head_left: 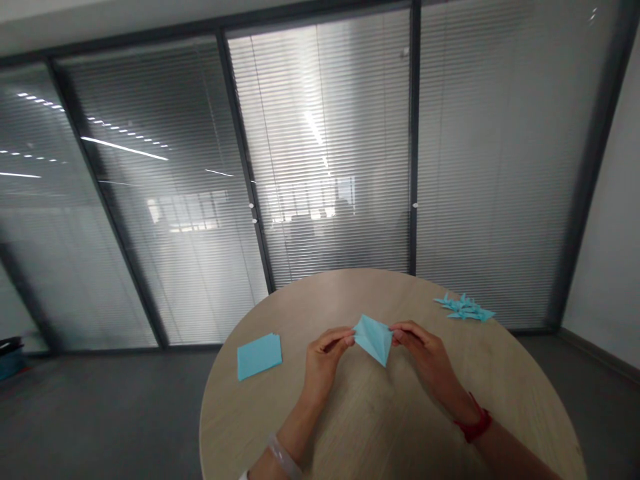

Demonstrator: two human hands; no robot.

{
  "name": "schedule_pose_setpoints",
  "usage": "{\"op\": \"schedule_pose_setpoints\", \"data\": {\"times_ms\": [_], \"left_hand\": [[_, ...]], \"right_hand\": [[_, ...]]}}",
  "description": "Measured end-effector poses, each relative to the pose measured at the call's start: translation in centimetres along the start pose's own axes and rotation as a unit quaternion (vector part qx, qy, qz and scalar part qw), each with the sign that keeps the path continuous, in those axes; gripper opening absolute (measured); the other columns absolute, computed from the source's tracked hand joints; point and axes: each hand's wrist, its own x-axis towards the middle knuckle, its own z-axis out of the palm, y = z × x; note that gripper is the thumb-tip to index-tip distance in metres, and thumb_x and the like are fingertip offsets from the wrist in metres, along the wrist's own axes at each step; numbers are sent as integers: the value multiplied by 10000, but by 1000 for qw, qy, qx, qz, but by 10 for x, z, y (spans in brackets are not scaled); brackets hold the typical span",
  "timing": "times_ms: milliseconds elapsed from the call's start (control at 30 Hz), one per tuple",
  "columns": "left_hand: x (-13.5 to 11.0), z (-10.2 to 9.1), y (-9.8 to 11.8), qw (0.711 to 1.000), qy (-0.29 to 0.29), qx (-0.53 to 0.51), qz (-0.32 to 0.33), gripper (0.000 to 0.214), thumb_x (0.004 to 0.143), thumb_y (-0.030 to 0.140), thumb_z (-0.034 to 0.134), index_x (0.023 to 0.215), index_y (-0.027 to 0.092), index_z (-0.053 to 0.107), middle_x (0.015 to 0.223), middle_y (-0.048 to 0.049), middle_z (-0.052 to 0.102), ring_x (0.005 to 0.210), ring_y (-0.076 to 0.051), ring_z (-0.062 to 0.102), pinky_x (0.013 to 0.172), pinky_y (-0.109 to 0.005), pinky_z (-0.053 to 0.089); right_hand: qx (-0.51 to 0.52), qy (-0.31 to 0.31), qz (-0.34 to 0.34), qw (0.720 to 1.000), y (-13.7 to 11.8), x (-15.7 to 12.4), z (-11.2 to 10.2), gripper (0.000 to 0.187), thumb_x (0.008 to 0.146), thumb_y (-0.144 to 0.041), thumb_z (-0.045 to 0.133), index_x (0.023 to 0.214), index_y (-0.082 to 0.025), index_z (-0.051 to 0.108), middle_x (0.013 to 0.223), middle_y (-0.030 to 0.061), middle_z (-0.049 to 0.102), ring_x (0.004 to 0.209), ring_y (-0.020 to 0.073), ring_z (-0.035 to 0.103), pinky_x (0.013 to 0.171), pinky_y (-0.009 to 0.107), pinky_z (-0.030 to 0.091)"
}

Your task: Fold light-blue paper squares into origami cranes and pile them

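Left hand and right hand pinch a folded paper by its nine and three o'clock corners, over the round table. It is pale blue, creased, kite-shaped, pointing toward five o'clock. Blue sheets lie at nine o'clock, folded pieces toward two.

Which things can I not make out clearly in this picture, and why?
Head view:
Back of the folded paper: it faces away.
Number of small blue pieces: they overlap and are too small.
Sheets in the flat blue paper: layers too fine to count.
Near edge of the table: cut off by the picture's bottom.
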Motion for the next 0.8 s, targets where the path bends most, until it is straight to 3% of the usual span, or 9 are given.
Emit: {"op": "schedule_pose_setpoints", "data": {"times_ms": [433, 633, 800], "left_hand": [[2, -3, -6, 1000, 16, 19, -12, 156, 720, 313, 700, 779, 175, 744, 770, -45, 713, 760, -186, 635, 745, -276, 496], [3, -1, -8, 1000, 13, 10, -14, 153, 688, 286, 729, 797, 178, 720, 816, -38, 708, 776, -173, 631, 735, -263, 493], [2, 0, -7, 1000, 0, -26, -12, 159, 638, 250, 768, 779, 189, 730, 866, -37, 682, 819, -172, 624, 733, -250, 492]], "right_hand": [[-68, 29, -39, 996, 0, 0, -1, 253, 850, -425, 543, 835, -198, 654, 726, 21, 647, 736, 192, 615, 708, 283, 449], [-29, 4, -19, 999, -1, -1, 1, 264, 836, -442, 566, 899, -196, 637, 737, 27, 667, 750, 197, 640, 729, 296, 479], [3, -27, -12, 1000, -6, -2, 3, 258, 755, -426, 672, 898, -212, 689, 909, 51, 687, 811, 195, 649, 731, 283, 515]]}}
